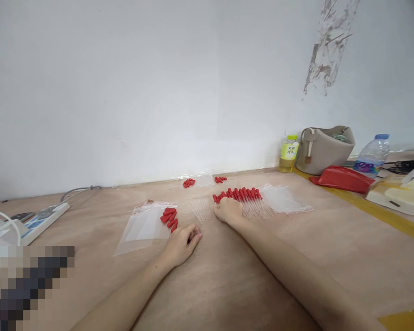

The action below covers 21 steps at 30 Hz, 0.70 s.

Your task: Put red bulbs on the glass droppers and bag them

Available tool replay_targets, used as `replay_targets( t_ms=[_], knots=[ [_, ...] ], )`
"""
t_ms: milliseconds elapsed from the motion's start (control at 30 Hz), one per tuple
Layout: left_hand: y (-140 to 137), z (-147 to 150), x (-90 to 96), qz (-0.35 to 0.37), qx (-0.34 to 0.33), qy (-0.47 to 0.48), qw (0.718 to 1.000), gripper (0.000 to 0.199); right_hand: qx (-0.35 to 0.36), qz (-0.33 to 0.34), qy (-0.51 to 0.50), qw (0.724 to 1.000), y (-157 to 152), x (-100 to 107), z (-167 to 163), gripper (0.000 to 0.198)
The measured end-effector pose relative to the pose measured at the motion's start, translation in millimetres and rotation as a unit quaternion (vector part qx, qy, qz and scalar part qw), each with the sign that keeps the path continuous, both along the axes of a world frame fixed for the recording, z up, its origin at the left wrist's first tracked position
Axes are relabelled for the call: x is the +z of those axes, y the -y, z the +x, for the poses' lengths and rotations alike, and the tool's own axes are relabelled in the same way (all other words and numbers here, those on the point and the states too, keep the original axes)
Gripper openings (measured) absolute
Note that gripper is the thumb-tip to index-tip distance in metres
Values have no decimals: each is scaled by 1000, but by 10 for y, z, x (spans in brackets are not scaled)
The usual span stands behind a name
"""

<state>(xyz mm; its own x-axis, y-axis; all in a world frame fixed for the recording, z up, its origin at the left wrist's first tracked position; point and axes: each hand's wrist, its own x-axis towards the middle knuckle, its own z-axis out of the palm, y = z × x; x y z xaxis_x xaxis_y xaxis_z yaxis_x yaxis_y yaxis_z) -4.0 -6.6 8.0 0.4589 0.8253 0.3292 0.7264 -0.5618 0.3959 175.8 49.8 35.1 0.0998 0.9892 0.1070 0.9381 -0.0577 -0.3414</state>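
1. Left hand (pixel 184 243): lower centre of frame, resting on the tabletop (pixel 207 285). Grip curled, thumb near the forefinger; cannot tell whether anything is pinched between them.
2. Right hand (pixel 229 210): centre of frame, back of hand toward the camera, at the left end of the row of red-topped clear sticks (pixel 244 195). Grip fingers bent downward; fingertips partly hidden, cannot tell whether they are clamped on a stick.
3. Row lies side by side right of centre, red ends toward the wall (pixel 158 92), clear ends toward lower right.
4. Loose clear sticks (pixel 200 210): fanned at centre, between the hands, without red tops.
5. Loose red caps (pixel 169 215): small heap left of centre, just beyond the left hand, by flat clear bags (pixel 145 225).
6. More clear bags (pixel 286 200): right of the row.
7. Upper centre of tabletop, near wall: two further red groups, left (pixel 188 183) and right (pixel 220 179), with clear plastic.
8. Right of frame: yellow-capped bottle (pixel 289 156), grey bag (pixel 324 151).
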Motion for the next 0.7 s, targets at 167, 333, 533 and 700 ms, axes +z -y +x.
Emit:
replay_targets(
  t_ms=[167, 333, 533, 700],
  knots=[
    [4, 7, 13, -16, 9, -1, 1000, 19, -7, 15, 8, 1000, -16, -52, 9, 33],
    [6, 8, 15, -13, 7, -3, 1000, 16, -15, 36, 11, 999, -79, -113, -20, 33],
    [0, 7, 13, -20, 8, -10, 1000, 16, -6, 38, -3, 999, -121, -152, -56, 38],
    [3, 11, 25, -23, 6, -11, 1000, 15, 11, 21, -12, 1000, -110, -101, -28, 40]
  ],
)
